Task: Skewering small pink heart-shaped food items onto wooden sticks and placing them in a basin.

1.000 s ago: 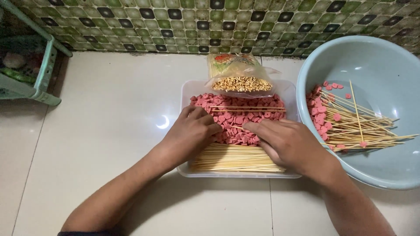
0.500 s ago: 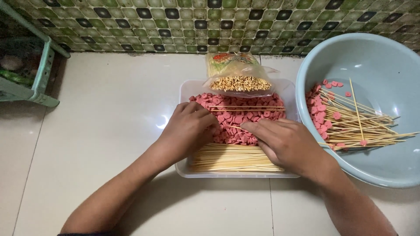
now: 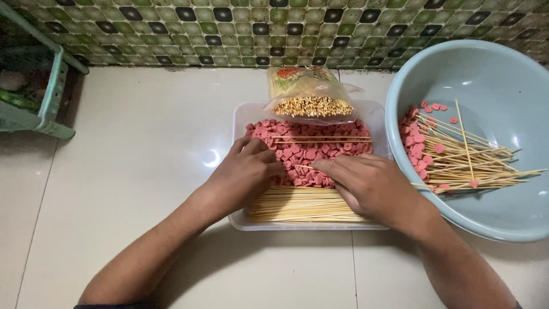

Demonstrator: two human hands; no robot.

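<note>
both hands in clear tray point(image 3: 240, 217): left hand point(image 3: 246, 174) curled on pink slices point(image 3: 311, 154), right hand point(image 3: 372, 186) pinching thin skewer point(image 3: 306, 167). skewer pile at tray's near edge. best pierce slice dead centre, go slow.

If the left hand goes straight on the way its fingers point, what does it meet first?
The left hand points up and right, so it would likely meet the pink slices in the tray first; its fingertips seem to touch them already, though depth is unclear.
</note>
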